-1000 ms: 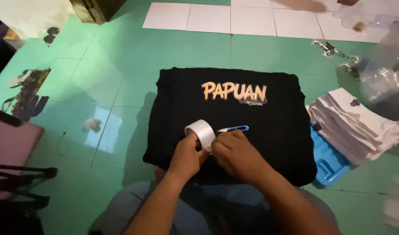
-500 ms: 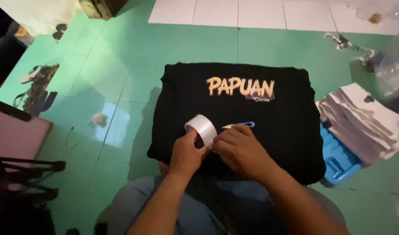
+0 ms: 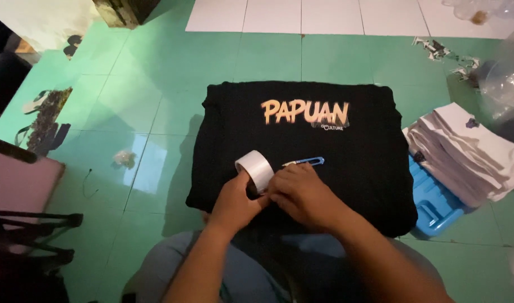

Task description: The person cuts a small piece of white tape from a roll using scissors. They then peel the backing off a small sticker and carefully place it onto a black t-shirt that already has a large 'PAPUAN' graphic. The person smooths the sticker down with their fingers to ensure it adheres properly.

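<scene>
While both arms reach forward over the lap, the left hand (image 3: 234,203) curls around a roll of clear tape (image 3: 256,170) and holds it up on edge. The right hand (image 3: 302,193) bends its fingers against the roll's side. The roll sits on the near part of a folded black shirt (image 3: 302,148). A blue cutter (image 3: 305,162) lies on the shirt, just past the right hand. White folded cloths (image 3: 470,151) sit right of the shirt.

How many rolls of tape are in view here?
1. The roll of tape stands on edge on the folded black shirt stack, held by the left hand, with the right hand at its side. None other shows.
</scene>
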